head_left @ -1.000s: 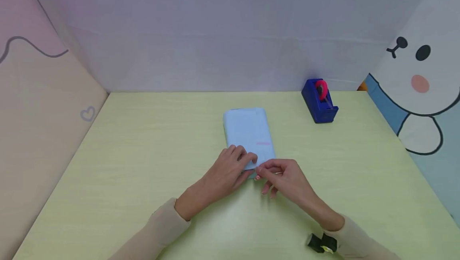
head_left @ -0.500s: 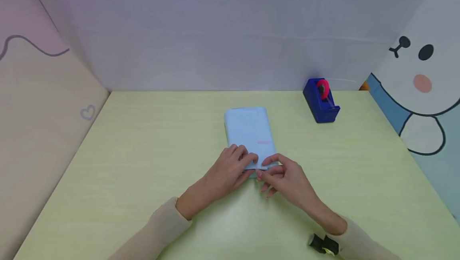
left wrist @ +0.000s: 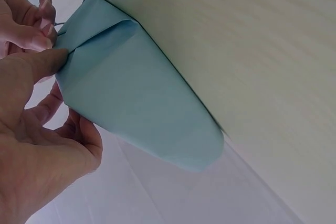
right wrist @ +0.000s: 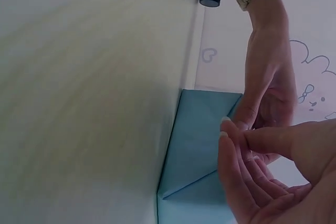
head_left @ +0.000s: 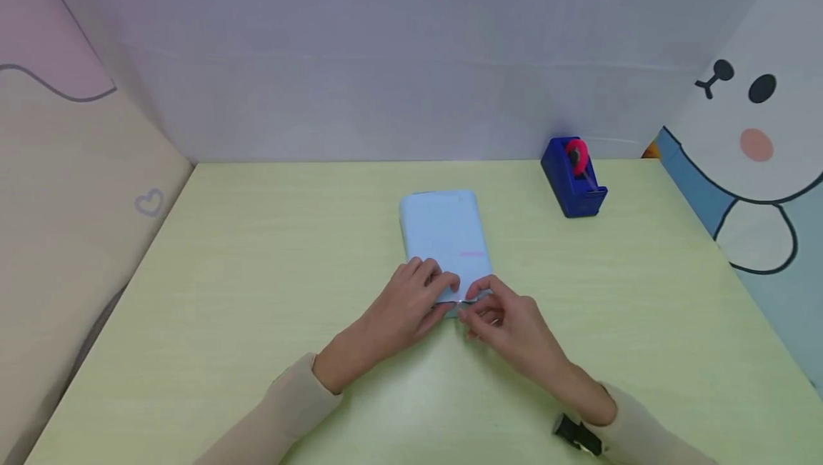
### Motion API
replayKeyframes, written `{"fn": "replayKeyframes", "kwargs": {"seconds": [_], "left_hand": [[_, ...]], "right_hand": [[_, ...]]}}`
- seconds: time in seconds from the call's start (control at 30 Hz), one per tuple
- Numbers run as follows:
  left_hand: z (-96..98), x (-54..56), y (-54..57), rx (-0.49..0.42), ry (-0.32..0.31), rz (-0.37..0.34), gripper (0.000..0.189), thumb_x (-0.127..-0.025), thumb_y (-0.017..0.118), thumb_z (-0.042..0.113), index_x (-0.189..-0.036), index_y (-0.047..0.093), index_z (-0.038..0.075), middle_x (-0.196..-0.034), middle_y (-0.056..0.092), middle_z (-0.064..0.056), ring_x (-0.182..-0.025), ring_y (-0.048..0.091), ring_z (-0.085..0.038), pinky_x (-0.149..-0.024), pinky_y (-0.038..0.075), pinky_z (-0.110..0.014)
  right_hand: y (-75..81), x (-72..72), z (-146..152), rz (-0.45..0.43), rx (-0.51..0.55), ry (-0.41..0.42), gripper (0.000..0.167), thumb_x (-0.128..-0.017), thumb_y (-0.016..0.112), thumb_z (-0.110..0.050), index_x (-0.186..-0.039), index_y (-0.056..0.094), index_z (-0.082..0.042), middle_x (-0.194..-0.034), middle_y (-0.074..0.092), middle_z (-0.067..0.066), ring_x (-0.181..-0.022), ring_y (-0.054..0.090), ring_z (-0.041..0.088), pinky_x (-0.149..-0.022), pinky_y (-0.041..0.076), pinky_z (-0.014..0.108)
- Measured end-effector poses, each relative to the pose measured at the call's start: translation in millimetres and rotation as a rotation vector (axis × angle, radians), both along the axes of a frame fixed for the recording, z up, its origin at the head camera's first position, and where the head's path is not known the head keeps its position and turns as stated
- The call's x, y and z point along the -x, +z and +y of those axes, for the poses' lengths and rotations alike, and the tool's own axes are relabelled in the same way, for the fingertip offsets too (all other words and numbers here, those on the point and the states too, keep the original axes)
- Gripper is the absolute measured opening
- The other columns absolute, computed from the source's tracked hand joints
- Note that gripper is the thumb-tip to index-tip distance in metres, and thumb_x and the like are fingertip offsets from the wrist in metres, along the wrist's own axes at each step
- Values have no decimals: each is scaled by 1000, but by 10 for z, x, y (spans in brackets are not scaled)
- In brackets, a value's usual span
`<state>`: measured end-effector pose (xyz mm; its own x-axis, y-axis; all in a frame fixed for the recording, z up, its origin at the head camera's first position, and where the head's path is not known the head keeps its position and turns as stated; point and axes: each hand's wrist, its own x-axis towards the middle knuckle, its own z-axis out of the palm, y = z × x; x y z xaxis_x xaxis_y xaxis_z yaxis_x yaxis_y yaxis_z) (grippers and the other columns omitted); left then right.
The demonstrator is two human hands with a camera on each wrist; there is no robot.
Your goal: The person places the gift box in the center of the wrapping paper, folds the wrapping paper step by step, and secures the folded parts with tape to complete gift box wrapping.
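Observation:
A parcel wrapped in light blue paper (head_left: 444, 226) lies on the table, a small pink mark on its top. My left hand (head_left: 411, 297) grips its near end, fingers curled on the top edge. In the left wrist view the thumb (left wrist: 50, 62) presses the folded end flap (left wrist: 97, 30). Beside it, my right hand (head_left: 508, 318) pinches a small shiny bit that looks like clear tape (head_left: 460, 301), index finger over the top edge and thumb below. The right wrist view shows these fingertips (right wrist: 224, 129) close together at the folded end, covering most of the tape.
A blue tape dispenser (head_left: 574, 178) with a pink-cored roll stands at the back right of the pale table (head_left: 270, 236). A black wrist camera (head_left: 575, 435) sits by the right sleeve. Printed cloth walls (head_left: 411, 58) enclose the back and sides.
My right index finger has lifted from beside the thumb onto the parcel's top edge, and the fingers draw closer at the near end. The left hand keeps its grip; the parcel stays put.

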<state>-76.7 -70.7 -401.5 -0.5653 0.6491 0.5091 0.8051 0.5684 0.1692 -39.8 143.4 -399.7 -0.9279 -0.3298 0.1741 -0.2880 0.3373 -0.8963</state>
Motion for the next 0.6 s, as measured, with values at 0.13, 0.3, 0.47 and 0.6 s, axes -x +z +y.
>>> {"fn": "replayKeyframes", "kwargs": {"seconds": [0.13, 0.3, 0.47, 0.6], "left_hand": [[3, -2, 2, -3, -5, -3, 24, -90, 81, 17, -109, 66, 12, -91, 55, -3, -77, 46, -20, -67, 39, -30], [4, -1, 3, -5, -8, -7, 26, -90, 82, 19, -110, 66, 12, -92, 55, -4, -77, 46, -20, -67, 39, -29], [2, -2, 4, 5, 1, -1, 27, -90, 82, 21, -110, 66, 12, -92, 56, -3, -78, 47, -19, -67, 40, -29], [4, -3, 7, 8, 0, -17, 26, -91, 81, 20, -111, 66, 11, -93, 56, -4, -79, 48, -20, -68, 41, -30]], "right_hand": [[-18, -7, -9, 93, -60, -13, 23, -93, 74, 0, -107, 58, -7, -79, 76, 5, -63, 73, 14, -60, 57, 25], [-2, 11, -35, 187, -179, -46, 25, -90, 77, -2, -105, 59, -11, -75, 75, 1, -61, 70, 6, -57, 55, 22], [26, 40, -62, 278, -329, -84, 27, -88, 81, -6, -102, 60, -14, -74, 74, -3, -60, 67, 3, -55, 50, 21], [21, 58, -73, 360, -399, -107, 29, -86, 83, -6, -100, 59, -16, -73, 75, -1, -60, 69, 9, -52, 46, 21]]}}
